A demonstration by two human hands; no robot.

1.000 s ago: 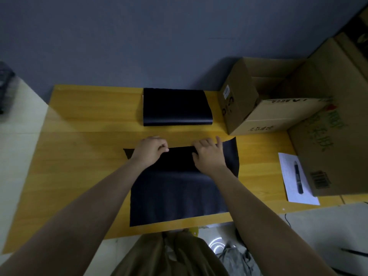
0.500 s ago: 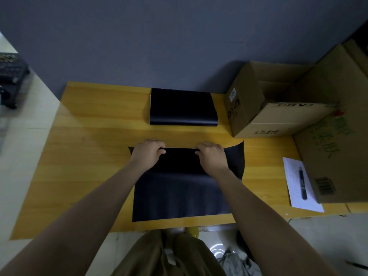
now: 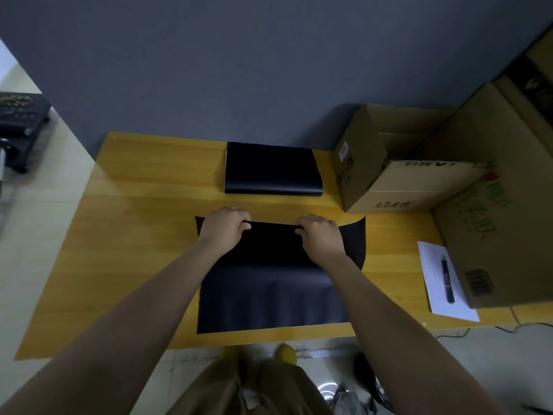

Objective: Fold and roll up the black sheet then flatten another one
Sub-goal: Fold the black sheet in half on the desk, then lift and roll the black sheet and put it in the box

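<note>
Setting: an office or storeroom work area. Indicators: a yellow wooden table [image 3: 143, 223] set against a plain grey wall [image 3: 239, 70]; stacked cardboard boxes [image 3: 419, 175] to the right of the fingers [image 3: 302, 227]; a pen [image 3: 448, 280] lying on a paper sheet [image 3: 440, 298] beside them; tiled floor [image 3: 45, 211].

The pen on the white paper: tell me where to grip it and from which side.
Grip the pen at mid-barrel, pinching across its width from above. It lies flat on the paper, lengthwise toward the wall. The cardboard box stands close on its right, so come from above or the open left.
</note>
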